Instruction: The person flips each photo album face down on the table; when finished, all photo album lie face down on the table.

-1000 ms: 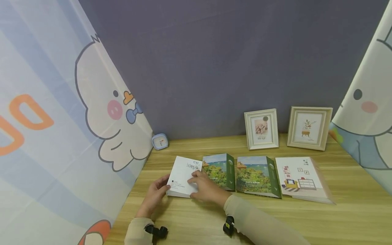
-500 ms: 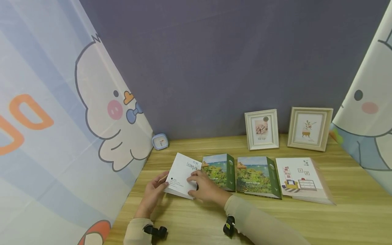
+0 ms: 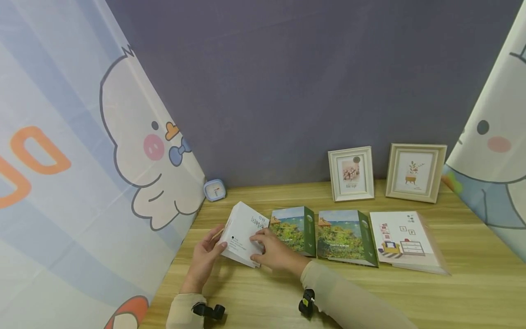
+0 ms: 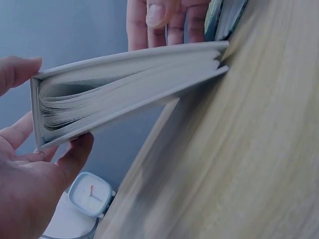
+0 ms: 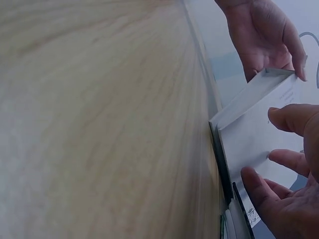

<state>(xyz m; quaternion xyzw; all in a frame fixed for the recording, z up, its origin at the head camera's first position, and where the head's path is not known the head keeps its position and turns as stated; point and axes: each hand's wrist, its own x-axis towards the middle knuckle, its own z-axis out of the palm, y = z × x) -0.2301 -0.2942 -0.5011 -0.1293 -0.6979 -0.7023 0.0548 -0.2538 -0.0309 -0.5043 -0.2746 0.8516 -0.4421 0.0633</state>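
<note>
A white photo album [image 3: 242, 235] with dark lettering is tilted, its left side raised off the wooden table [image 3: 263, 301]. My left hand [image 3: 201, 262] grips it by the spine, thumb on the upper cover and fingers underneath, as the left wrist view shows. In that view the page edges [image 4: 89, 102] fan out between the covers, and the far edge rests low at the tabletop. My right hand [image 3: 277, 250] lies over the album's right side, fingers loosely spread, fingertips at the white cover. Just right of the album stands a green photo album [image 3: 289, 228] with a painted landscape.
Another green landscape album [image 3: 341, 235] and a white album with a furniture drawing [image 3: 404, 240] continue the row rightward. Behind them stand a white picture frame [image 3: 332, 180] and a cream one [image 3: 390, 178]. A small blue clock [image 3: 214, 190] sits at the back left, beside a printed curtain [image 3: 164, 196].
The white album's left side has risen and the album has turned clockwise, with the left hand now round its spine. The right hand has shifted slightly left; the other albums stay put.
</note>
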